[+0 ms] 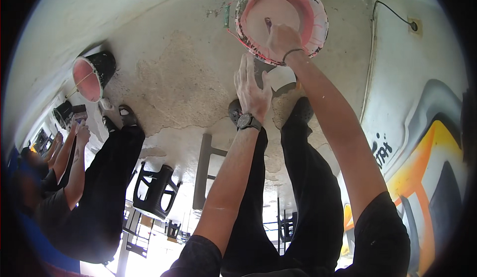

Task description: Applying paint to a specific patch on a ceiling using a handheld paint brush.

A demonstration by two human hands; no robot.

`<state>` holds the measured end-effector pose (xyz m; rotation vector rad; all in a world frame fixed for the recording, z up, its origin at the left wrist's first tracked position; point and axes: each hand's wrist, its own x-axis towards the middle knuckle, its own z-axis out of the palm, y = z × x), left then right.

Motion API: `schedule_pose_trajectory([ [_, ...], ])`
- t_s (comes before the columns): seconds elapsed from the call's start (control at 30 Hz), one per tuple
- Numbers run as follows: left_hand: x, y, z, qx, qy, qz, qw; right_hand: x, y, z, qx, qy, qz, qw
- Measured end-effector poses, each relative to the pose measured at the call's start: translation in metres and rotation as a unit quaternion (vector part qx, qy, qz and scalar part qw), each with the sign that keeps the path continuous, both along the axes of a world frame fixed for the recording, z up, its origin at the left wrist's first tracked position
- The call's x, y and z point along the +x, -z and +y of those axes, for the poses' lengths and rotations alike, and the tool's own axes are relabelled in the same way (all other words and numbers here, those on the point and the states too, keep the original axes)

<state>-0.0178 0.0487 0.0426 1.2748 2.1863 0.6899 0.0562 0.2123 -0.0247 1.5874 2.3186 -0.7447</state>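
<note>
A round bucket [313,14] with pink inside, a paint-spattered rim and pale pink liquid [273,9] stands at the top centre. My right hand [284,41] reaches over it, closed around a small handled tool [268,24] at the liquid; the tool's far end is hard to make out. My left hand [251,86] is open just below the bucket, fingers stretched out and lightly dusted pale, with nothing in it. A pale curved piece [278,80] shows under the bucket's near edge, beside my left hand.
Another pink-lined dark bucket [90,73] is at left. Beside me, a person [94,187] in dark clothes holds something small. Dark plastic stools [154,187] stand below left. A painted wall [422,187] with a cable and socket [414,26] runs along the right.
</note>
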Motion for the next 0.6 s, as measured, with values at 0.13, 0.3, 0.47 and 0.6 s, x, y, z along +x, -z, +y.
schedule_pose_trajectory([
  [0.13, -0.005, 0.0, -0.005, 0.012, -0.041, -0.043, 0.998, -0.001, -0.013, 0.029, 0.04, 0.053, 0.023, 0.998],
  [0.3, -0.004, 0.004, -0.003, 0.013, 0.0, -0.025, 1.0, 0.041, 0.003, 0.055, 0.097, 0.053, -0.031, 0.993],
  [0.47, -0.007, 0.005, -0.002, 0.025, -0.007, -0.015, 1.0, 0.054, 0.001, 0.014, 0.067, 0.02, -0.047, 0.996],
  [0.6, 0.003, 0.001, 0.004, 0.031, -0.021, -0.038, 0.999, 0.042, 0.011, -0.015, 0.04, -0.022, 0.03, 0.999],
])
